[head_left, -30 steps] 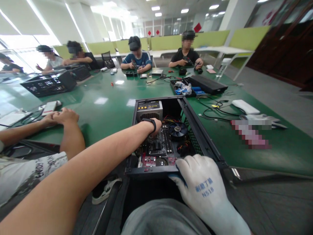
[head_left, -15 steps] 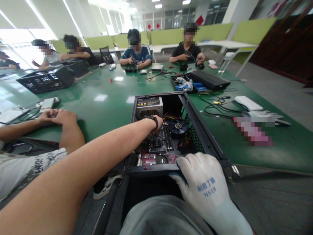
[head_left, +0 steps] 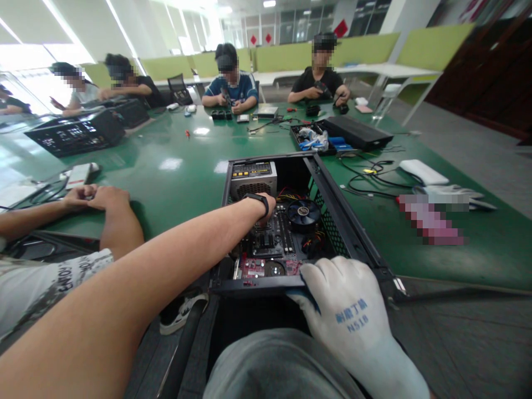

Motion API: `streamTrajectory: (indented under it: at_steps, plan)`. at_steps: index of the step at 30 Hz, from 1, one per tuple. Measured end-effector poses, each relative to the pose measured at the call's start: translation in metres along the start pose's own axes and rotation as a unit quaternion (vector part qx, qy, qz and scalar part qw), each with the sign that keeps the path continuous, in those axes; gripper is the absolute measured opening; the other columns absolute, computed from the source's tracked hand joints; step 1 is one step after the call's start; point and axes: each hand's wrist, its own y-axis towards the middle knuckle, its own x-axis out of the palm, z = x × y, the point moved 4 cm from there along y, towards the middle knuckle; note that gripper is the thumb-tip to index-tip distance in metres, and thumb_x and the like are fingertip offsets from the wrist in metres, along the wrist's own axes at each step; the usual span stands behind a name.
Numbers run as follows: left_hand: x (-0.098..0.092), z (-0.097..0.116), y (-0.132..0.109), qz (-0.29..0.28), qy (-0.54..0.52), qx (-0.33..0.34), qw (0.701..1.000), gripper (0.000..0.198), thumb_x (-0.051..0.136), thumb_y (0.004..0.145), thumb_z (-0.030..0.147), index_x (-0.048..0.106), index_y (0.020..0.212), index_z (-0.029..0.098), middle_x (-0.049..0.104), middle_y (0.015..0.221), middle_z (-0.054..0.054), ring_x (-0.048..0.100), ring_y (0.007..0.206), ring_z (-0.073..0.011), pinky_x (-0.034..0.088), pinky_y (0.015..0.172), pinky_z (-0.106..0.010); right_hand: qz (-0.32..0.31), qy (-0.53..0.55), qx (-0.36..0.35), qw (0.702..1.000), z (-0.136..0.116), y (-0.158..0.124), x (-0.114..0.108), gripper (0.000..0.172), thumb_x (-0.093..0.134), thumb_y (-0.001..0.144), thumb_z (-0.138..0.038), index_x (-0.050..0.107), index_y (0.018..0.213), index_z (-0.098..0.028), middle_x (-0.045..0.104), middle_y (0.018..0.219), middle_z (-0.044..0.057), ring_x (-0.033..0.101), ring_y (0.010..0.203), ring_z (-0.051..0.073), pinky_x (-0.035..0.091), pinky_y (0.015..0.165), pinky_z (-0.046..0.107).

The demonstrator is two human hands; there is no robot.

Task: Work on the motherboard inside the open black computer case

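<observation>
An open black computer case (head_left: 274, 284) lies on its side at the table edge in front of me. My left hand (head_left: 269, 207), bare and with a black band at the wrist, reaches down inside it over the motherboard (head_left: 266, 244), below the silver power supply (head_left: 254, 180). Its fingers are hidden, so what they touch does not show. My right hand (head_left: 343, 299), in a white work glove, grips the near rim of the case, fingers over the top and thumb below. A black cooling fan (head_left: 303, 213) and a red circuit board (head_left: 254, 268) sit inside.
On the green table (head_left: 178, 183), loose black cables (head_left: 366, 180), a white glove (head_left: 453, 195) and a pink pixelated item (head_left: 432, 219) lie at right. Farther back stands an open tool box (head_left: 310, 141). A person's clasped hands (head_left: 97, 197) rest at left. Several people work across the table.
Both of my hands keep their places at the case. The camera view has shifted very slightly.
</observation>
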Motion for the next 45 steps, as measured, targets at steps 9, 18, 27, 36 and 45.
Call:
streamTrajectory:
  at_steps: [9, 18, 27, 36, 45]
  plan:
    - [-0.0005, 0.0024, -0.0026, -0.016, 0.032, 0.008, 0.999, 0.056, 0.088, 0.047, 0.023, 0.077, 0.1, 0.009, 0.075, 0.102, -0.019, 0.07, 0.094, -0.0308, 0.055, 0.084, -0.033, -0.005, -0.01, -0.004, 1.0, -0.0003, -0.001, 0.0, 0.021, 0.07, 0.077, -0.039, 0.06, 0.086, -0.023, 0.058, 0.078, 0.004, 0.043, 0.075, 0.022, 0.02, 0.068, 0.036]
    - [0.0, 0.0011, -0.002, -0.022, 0.032, 0.006, 0.999, 0.058, 0.087, 0.048, 0.024, 0.076, 0.104, 0.012, 0.075, 0.103, -0.017, 0.069, 0.094, -0.0289, 0.055, 0.084, -0.032, -0.013, -0.013, 0.0, 1.0, -0.0006, 0.0014, -0.0011, 0.022, 0.068, 0.079, -0.042, 0.06, 0.085, -0.023, 0.058, 0.076, 0.004, 0.043, 0.074, 0.022, 0.02, 0.068, 0.036]
    - [-0.0022, 0.0028, -0.0049, -0.03, 0.004, -0.001, 1.0, 0.056, 0.087, 0.048, 0.018, 0.076, 0.102, 0.008, 0.074, 0.105, -0.02, 0.068, 0.099, -0.0334, 0.054, 0.089, -0.036, -0.034, -0.008, 0.005, 0.999, -0.0003, 0.0, 0.0002, 0.022, 0.071, 0.076, -0.04, 0.06, 0.086, -0.023, 0.058, 0.077, 0.003, 0.043, 0.074, 0.022, 0.02, 0.068, 0.036]
    - [0.0001, 0.0006, -0.002, -0.023, 0.004, 0.005, 1.0, 0.065, 0.088, 0.047, 0.02, 0.074, 0.108, 0.005, 0.072, 0.108, -0.022, 0.068, 0.101, -0.0344, 0.055, 0.088, -0.034, -0.029, 0.002, 0.005, 1.0, -0.0005, -0.0002, -0.0014, 0.02, 0.071, 0.078, -0.038, 0.061, 0.087, -0.023, 0.058, 0.079, 0.004, 0.042, 0.076, 0.022, 0.02, 0.069, 0.035]
    - [-0.0045, 0.0045, -0.0094, -0.035, 0.039, 0.014, 0.999, 0.063, 0.087, 0.052, 0.025, 0.074, 0.112, 0.01, 0.073, 0.11, -0.015, 0.068, 0.105, -0.0295, 0.052, 0.093, -0.029, -0.026, -0.002, 0.002, 1.0, -0.0007, -0.0012, -0.0014, 0.023, 0.072, 0.077, -0.038, 0.061, 0.089, -0.022, 0.058, 0.08, 0.004, 0.042, 0.076, 0.021, 0.019, 0.069, 0.035]
